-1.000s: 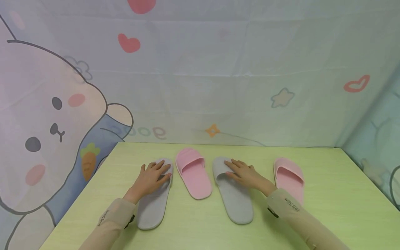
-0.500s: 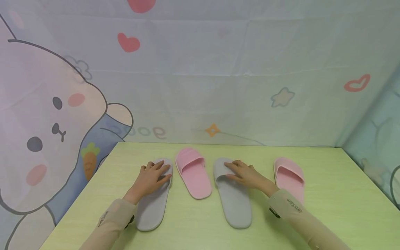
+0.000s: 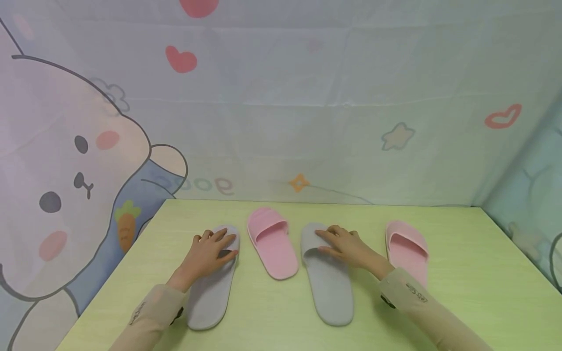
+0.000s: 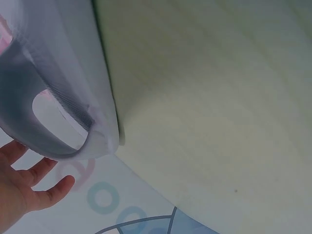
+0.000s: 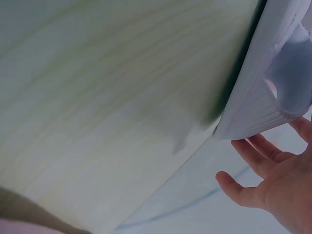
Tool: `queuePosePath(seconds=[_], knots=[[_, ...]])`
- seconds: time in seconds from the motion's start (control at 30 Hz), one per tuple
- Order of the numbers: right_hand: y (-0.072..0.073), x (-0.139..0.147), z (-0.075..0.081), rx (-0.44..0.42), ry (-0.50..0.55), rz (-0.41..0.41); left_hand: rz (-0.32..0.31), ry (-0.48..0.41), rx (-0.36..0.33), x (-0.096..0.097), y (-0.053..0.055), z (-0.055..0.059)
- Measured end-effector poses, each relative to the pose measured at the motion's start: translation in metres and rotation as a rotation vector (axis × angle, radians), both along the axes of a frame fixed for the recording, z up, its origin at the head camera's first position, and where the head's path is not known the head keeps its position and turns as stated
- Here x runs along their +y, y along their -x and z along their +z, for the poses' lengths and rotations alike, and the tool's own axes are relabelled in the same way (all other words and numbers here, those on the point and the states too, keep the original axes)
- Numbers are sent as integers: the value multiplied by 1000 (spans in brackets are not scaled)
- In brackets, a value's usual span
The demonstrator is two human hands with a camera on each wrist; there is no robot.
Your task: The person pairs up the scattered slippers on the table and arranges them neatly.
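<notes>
Two grey open-toe slippers lie sole-down on the table, their straps at the far end. On the strap of the left grey slipper [image 3: 210, 302] rests my left hand [image 3: 206, 256], fingers spread. The left wrist view shows those fingers [image 4: 41, 170] along the strap's outer face, the thumb standing apart. My right hand [image 3: 349, 248] touches the strap of the right grey slipper [image 3: 329, 297] with loosely bent fingers; in the right wrist view its fingertips [image 5: 248, 148] meet the strap and the thumb stays off it. Neither hand curls round its slipper.
A pink slipper [image 3: 278, 256] lies between the grey ones. Another pink slipper [image 3: 406, 248] lies to the right, partly behind my right forearm. The pale green table [image 3: 272, 317] ends at a printed cloth backdrop [image 3: 281, 136].
Both grey slippers have slid a little nearer to me under my hands, the left one also slightly leftward. The right one has turned straighter. The pink slippers stay put.
</notes>
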State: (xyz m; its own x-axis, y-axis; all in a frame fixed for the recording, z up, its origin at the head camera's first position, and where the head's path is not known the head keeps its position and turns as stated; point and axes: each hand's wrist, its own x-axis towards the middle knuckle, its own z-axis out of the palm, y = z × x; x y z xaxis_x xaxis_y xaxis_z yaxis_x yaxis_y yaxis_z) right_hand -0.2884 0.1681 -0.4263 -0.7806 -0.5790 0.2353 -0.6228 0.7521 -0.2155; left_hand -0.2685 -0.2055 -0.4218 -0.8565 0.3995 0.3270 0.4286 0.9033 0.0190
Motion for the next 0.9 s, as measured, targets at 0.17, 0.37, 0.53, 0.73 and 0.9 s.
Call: queuePosePath(seconds=[0.17,0.37,0.53,0.73,0.9], knots=[[-4,1,2,27,-6,7,-10,2,8,-1,-4,1],[-6,0,5,71,-31,-3,-16,0,18,-2,-8,2],[-6,0,9,105,-41,-19,-18,4,25,-4,-9,2],[-7,-2,12,155,-47,-31,-15,13,36,-6,-12,2],[-11,-9,17,176,-31,-50,-21,16,45,-8,-15,3]])
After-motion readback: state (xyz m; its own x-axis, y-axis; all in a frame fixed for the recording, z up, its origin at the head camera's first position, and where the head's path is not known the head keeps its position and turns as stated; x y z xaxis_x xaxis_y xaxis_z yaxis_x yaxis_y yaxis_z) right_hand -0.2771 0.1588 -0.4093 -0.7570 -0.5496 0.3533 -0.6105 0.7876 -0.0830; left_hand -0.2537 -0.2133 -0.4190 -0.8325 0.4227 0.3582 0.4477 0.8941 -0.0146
